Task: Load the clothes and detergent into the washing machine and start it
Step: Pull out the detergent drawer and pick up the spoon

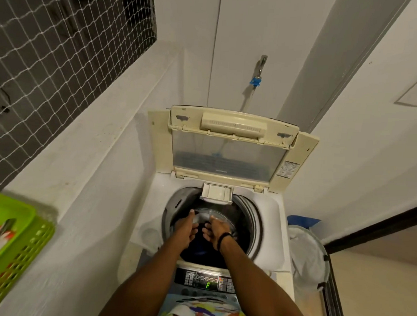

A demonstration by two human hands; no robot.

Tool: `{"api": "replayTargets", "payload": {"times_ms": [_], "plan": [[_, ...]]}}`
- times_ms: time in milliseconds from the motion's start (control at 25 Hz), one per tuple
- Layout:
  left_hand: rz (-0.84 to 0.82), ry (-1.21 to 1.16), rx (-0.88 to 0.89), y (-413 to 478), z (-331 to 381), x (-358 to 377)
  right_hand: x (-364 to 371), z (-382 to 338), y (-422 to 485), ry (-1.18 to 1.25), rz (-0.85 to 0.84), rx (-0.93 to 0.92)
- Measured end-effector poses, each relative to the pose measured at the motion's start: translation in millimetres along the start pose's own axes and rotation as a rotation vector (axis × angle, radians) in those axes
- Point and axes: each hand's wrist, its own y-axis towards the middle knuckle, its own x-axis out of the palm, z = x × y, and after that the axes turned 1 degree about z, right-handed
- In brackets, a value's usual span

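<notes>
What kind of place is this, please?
Probably a home laundry corner or utility balcony. A top-loading washing machine stands with its lid raised, a wall tap with a hose sits behind it, and netting covers an opening.
</notes>
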Motion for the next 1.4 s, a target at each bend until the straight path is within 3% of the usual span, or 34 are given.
{"api": "replayTargets", "payload": {"times_ms": [440, 960, 1400], "plan": [[0.107, -0.187, 0.024, -46, -30, -33, 0, 35, -61, -0.088, -0.047, -0.030], [0.148, -0.276, 0.113, -104, -23, -25, -32, 21, -97, -0.100, -0.071, -0.065], [0.203, -0.338, 0.193, -138, -13, -51, -12, 24, -129, -0.072, -0.211, -0.098]]}}
